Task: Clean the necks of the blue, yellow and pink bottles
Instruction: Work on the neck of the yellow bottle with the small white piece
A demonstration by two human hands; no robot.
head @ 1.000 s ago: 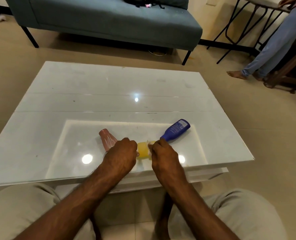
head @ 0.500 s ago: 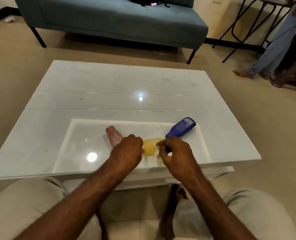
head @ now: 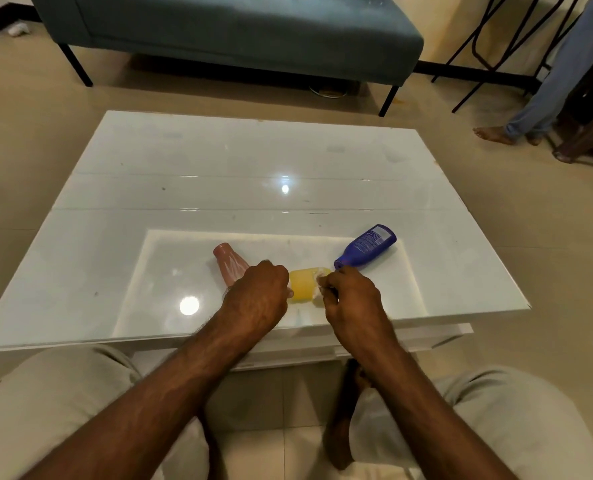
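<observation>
A yellow bottle (head: 302, 285) lies on the white glass table (head: 239, 168) near its front edge. My left hand (head: 257, 295) is closed around the bottle's left end. My right hand (head: 352, 295) pinches a small white cloth (head: 318, 295) against the bottle's right end, where the neck is hidden. A pink bottle (head: 231, 265) lies on its side just left of my left hand, partly covered by it. A blue bottle (head: 366, 247) lies on its side to the right, its narrow end close to my right hand.
A teal sofa (head: 239, 32) stands on thin legs beyond the table. At the far right, another person's legs (head: 544, 95) stand by dark metal stool frames (head: 492, 46). My knees sit below the table's front edge.
My right hand has drawn back a little from over the yellow bottle to its right end, still pinching the cloth. The left hand keeps its hold.
</observation>
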